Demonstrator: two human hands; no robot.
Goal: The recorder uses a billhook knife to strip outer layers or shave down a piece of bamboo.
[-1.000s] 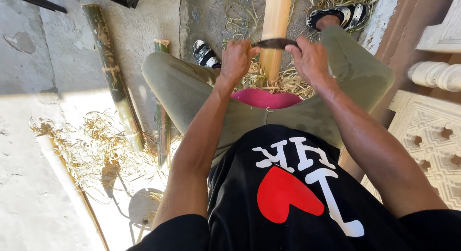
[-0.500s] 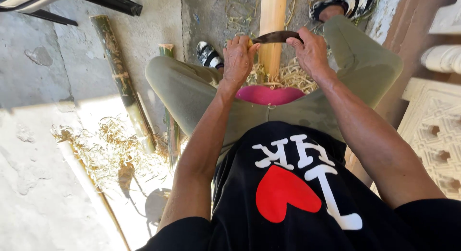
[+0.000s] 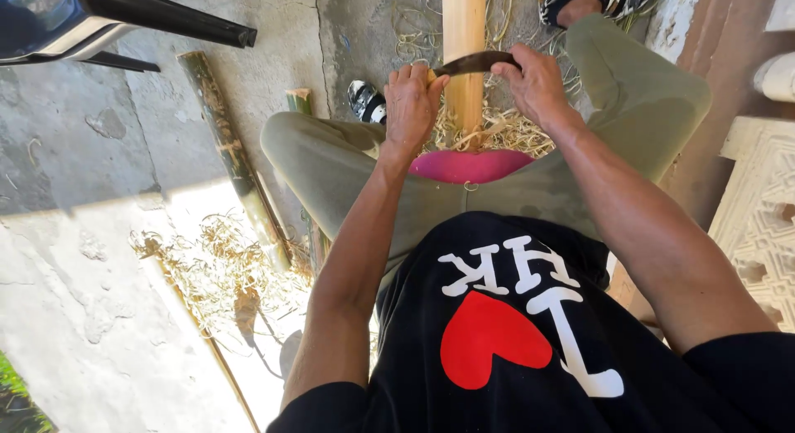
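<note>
Head view, looking down past a black shirt with a red heart and white letters [image 3: 530, 334] and olive-green trousers [image 3: 348, 160]: a long pale peeled wooden pole [image 3: 464, 36] stood between the knees, long axis running straight away from the body, near end over a pink rounded cushion-like pad [image 3: 469, 165] amid a heap of straw-coloured shavings [image 3: 505, 128]. Across the pole, at right angles to that axis, lay a dark curved two-handed scraping blade [image 3: 476, 63]. Left hand [image 3: 411, 102] closed around the blade's left end, fingers [image 3: 406, 75] curled tight over it, just left of the pole. Right hand [image 3: 538, 85] wrapped likewise round the right end, just right of the pole, fingers shut on the metal. Both hands about equally near, one on each side, blade touching the pole's upper face between them. Further shavings [image 3: 224, 276] scattered on the sunlit concrete floor [image 3: 74, 259] to the left, beside a rough green-brown unpeeled bamboo length [image 3: 228, 151]. Black-and-white sandals [image 3: 364, 102] on the feet, the far one near the top edge. Dark chair leg [image 3: 166, 15] at upper left; carved white stonework [image 3: 758, 209] at right.
</note>
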